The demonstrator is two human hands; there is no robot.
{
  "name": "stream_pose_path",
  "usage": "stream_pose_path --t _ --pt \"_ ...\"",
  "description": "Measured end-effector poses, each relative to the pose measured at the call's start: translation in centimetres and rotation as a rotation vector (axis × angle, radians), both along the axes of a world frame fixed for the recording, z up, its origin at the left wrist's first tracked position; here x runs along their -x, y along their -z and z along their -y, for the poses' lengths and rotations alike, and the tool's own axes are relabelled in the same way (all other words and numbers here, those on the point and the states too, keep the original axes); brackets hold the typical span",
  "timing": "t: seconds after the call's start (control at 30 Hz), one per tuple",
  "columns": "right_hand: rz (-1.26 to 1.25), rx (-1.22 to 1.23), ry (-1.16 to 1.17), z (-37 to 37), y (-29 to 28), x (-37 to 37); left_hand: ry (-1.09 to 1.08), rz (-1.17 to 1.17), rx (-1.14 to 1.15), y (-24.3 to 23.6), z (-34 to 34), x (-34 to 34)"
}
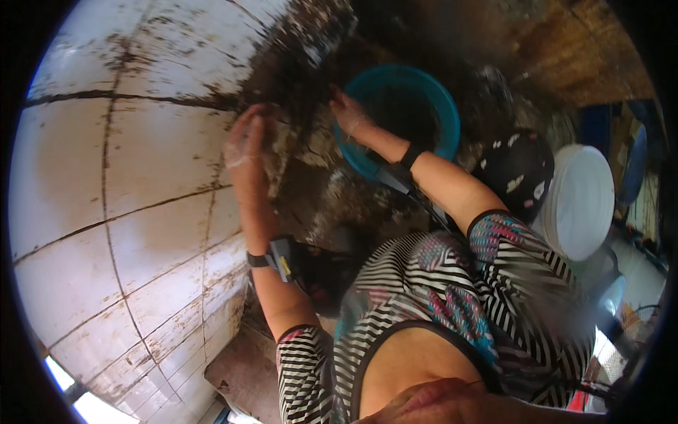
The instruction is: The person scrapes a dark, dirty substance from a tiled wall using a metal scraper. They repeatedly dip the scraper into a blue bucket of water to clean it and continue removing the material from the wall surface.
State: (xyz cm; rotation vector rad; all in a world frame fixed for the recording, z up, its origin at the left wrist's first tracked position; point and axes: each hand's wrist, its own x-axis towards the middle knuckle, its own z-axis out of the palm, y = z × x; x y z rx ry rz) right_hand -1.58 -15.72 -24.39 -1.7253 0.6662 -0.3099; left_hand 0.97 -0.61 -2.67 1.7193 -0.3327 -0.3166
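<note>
My left hand (247,141) is raised beside the dirty white tiled wall, wet with whitish suds. Its fingers are somewhat blurred but stretched out and slightly bent, and I see nothing in them. At the left rim of a round teal basin (452,116), my right hand (351,116) reaches over with its fingers loosely spread; they too look free of any object. What lies inside the basin is too dark to make out. Both wrists carry a black strap with a small grey device.
The white tiled wall (159,152) with dark grimy joints rises on the left. A white bucket (583,201) stands at the right, next to a dark patterned cloth (519,173). Between my arms the floor (339,205) is dark, wet and rough.
</note>
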Motion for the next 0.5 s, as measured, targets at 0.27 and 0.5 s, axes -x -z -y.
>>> stream_pose_path --t 0.27,0.5 --pt "-0.724 0.524 -0.309 5.0 5.3 14.1 0.035 -0.065 0.042 0.7 -1.7 0.7" --pt "-0.683 0.721 -0.38 7.9 12.4 15.8 -0.015 -0.038 -0.033 0.3 -2.7 0.7"
